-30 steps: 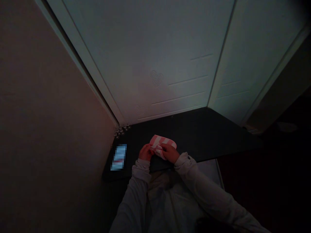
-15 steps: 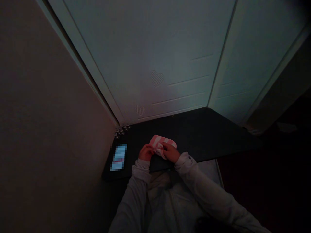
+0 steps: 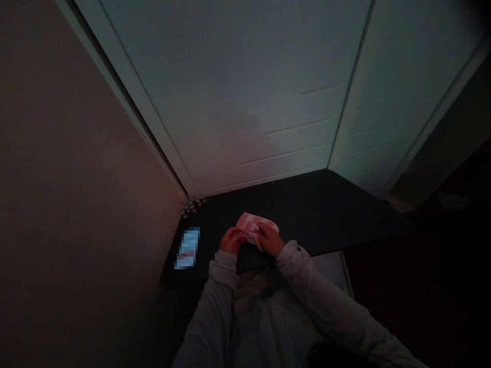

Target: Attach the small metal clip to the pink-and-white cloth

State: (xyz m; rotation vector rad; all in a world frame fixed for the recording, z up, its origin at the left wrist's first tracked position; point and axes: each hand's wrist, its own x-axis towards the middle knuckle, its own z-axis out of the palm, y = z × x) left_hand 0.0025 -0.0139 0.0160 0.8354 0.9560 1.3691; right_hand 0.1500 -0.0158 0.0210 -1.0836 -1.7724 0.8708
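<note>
A pink-and-white checked cloth piece [image 3: 245, 220] lies low over the dark tabletop, its far side rounded at the right; its exact kind is hard to make out in the dim light. From the right, my right hand [image 3: 271, 240] grips its near edge with thumb and fingers closed, and a pale fold shows between the two hands. My left hand [image 3: 230, 240] pinches at the left edge of the cloth, fingertips pressed together. Whatever lies under those fingertips is too small and dark to see.
A phone [image 3: 187, 249] with a lit, blurred screen lies left on the black table [image 3: 326, 209]. Several small shiny pieces [image 3: 192, 205] cluster at the back left corner. A white panel with hearts [image 3: 230, 76] stands behind, and a wall [image 3: 95, 204] borders the left.
My left fingers have shifted slightly at the cloth's edge. The fold between the hands lies a little differently; the right hand has hardly moved.
</note>
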